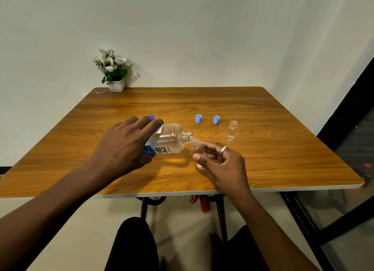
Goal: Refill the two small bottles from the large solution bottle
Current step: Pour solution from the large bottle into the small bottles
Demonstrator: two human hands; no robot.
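While the left hand [129,141] wraps the large solution bottle [170,139], tipped with its neck to 3 o'clock, the right hand [220,161] pinches a small bottle [197,149] at its mouth, apparently to catch the pour | second small bottle [231,133] upright, uncapped, at 2 o'clock, probably next | blue caps [198,118] at 12 o'clock, off.
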